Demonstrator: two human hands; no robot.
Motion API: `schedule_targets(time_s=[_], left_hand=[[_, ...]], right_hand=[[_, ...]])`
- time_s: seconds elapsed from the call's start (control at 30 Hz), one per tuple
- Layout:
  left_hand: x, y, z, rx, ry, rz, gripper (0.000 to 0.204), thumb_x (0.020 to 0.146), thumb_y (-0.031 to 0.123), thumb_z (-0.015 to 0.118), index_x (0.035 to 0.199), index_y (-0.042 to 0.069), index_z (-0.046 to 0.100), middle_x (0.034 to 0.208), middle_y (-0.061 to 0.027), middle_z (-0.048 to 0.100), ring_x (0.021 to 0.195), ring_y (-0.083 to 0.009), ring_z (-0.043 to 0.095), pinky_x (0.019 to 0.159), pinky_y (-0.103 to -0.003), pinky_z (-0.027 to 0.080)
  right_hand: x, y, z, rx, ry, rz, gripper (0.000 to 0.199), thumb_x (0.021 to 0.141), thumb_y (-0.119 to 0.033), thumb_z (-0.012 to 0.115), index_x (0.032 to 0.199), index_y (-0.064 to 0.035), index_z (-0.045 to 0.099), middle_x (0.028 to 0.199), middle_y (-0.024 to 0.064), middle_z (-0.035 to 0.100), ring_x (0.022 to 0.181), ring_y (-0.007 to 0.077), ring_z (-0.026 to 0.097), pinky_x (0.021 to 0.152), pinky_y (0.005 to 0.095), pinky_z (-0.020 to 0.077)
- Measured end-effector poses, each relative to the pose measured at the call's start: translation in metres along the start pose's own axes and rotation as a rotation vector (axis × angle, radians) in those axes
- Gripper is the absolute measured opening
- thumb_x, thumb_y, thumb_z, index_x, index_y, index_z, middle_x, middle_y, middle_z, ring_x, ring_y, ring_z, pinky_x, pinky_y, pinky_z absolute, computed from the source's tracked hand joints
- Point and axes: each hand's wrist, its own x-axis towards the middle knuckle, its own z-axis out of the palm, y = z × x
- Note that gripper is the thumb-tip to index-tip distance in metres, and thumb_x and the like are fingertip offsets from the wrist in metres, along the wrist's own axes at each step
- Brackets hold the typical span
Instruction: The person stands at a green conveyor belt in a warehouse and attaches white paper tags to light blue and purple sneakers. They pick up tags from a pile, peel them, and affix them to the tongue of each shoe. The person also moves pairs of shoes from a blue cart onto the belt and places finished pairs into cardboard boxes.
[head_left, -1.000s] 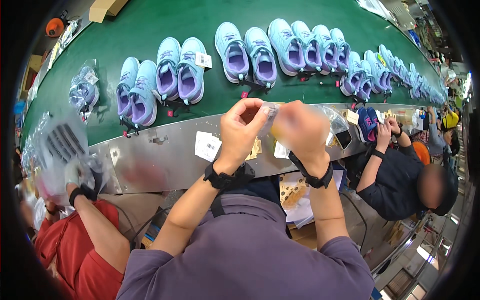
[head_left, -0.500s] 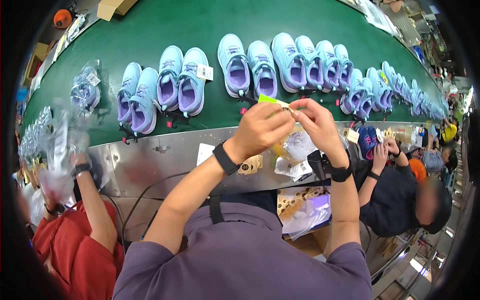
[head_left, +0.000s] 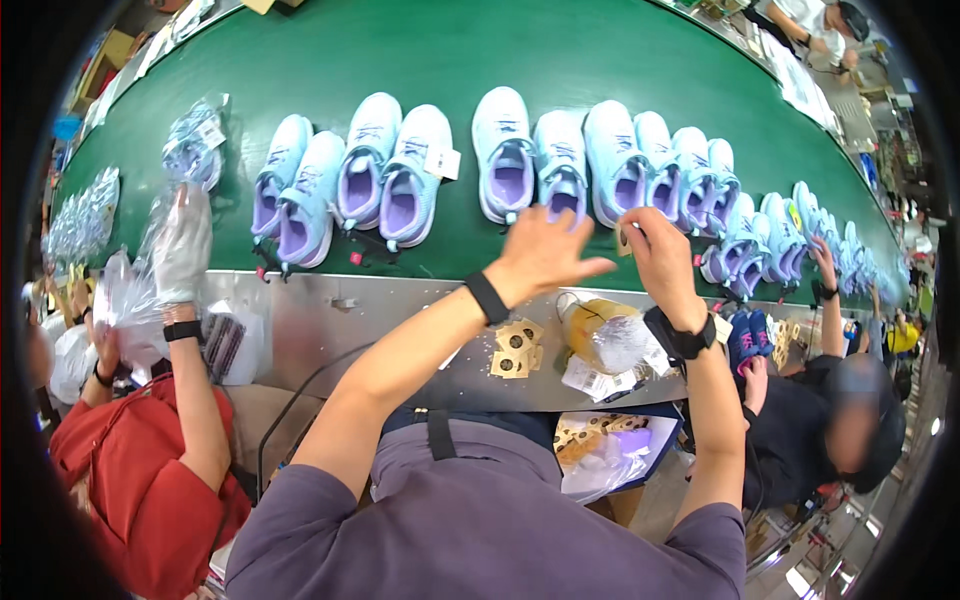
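Light blue sneakers with purple insides lie in pairs across a green conveyor belt (head_left: 450,50). My left hand (head_left: 545,255) hovers open, fingers spread, just in front of the middle pair (head_left: 530,155) and touches nothing. My right hand (head_left: 662,250) is beside it, to the right, fingers pinched on a small tan tag (head_left: 623,240). It is held close to the toe of the neighbouring pair (head_left: 630,160). Both wrists carry black bands.
A metal ledge (head_left: 330,330) fronts the belt, with brown card tags (head_left: 515,345) and a clear bag of yellow stock (head_left: 600,335). A person in red (head_left: 140,470) on the left lifts a plastic bag in a gloved hand (head_left: 180,240). A person in dark clothes (head_left: 820,420) works on the right.
My hands have come apart and moved forward over the belt. The left hand has let go and opened. The yellow-green strip held between them earlier is no longer visible.
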Motion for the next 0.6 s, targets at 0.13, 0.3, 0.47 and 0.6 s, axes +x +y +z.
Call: schedule_targets(time_s=[0.13,0.3,0.47,0.6], left_hand=[[-0.009,-0.031,0.034,0.228,-0.155,0.014,0.057,0.078,0.056,0.055,0.114,0.012,0.059,0.112,-0.0083,0.059,0.086,-0.0374,0.057,0.075,-0.046,0.042],[0.001,-0.037,0.052,0.363,-0.265,0.016,0.051,0.077,0.054,0.058,0.109,0.015,0.063,0.118,-0.0029,0.056,0.088,-0.0356,0.056,0.078,-0.046,0.037],[-0.01,-0.077,0.043,0.113,-0.17,0.236,0.037,0.073,0.046,0.065,0.081,0.01,0.063,0.092,-0.0039,0.055,0.07,-0.0256,0.057,0.06,-0.039,0.042],[-0.024,-0.086,0.023,0.042,-0.132,0.265,0.036,0.07,0.04,0.07,0.082,0.007,0.063,0.096,-0.0065,0.06,0.072,-0.0264,0.058,0.064,-0.037,0.047]], right_hand=[[0.004,0.03,0.006,-0.027,-0.182,0.174,0.01,0.088,-0.015,0.049,0.091,-0.0076,0.054,0.073,0.011,0.062,0.066,0.0316,0.061,0.059,0.0394,0.0466],[0.01,0.043,0.023,-0.093,-0.429,0.262,0.014,0.091,-0.025,0.044,0.098,-0.0155,0.051,0.068,0.0103,0.061,0.067,0.0347,0.061,0.059,0.0461,0.0445],[0.024,0.063,0.048,-0.072,-0.51,0.18,0.021,0.088,-0.017,0.047,0.106,-0.0118,0.054,0.079,0.0169,0.063,0.074,0.0362,0.061,0.065,0.0474,0.0442],[0.041,0.073,0.071,0.028,-0.567,0.274,0.025,0.086,-0.011,0.044,0.108,-0.0064,0.053,0.082,0.016,0.065,0.079,0.0341,0.062,0.067,0.0444,0.0454]])
